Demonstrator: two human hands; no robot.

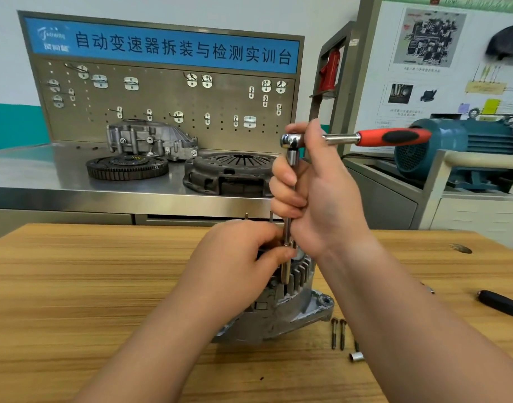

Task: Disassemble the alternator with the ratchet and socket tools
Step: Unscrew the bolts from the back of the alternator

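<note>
Hands both clamped on the ratchet (394,137) extension (287,228), my right hand (313,196) high, my left hand (243,251) pinching its lower end atop the alternator (296,306), near-centre on the counter (75,286); step, I judge: seating on a fastener; next: steady handle swing.

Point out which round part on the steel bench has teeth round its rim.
The flywheel on the left: a flat disc ringed with teeth. The clutch cover right of it is domed and toothless.

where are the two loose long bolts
In the head view, the two long dark metal bolts lie side by side on the light wooden table, just right of the silver metal alternator, with a small silver metal sleeve beside them.
</note>
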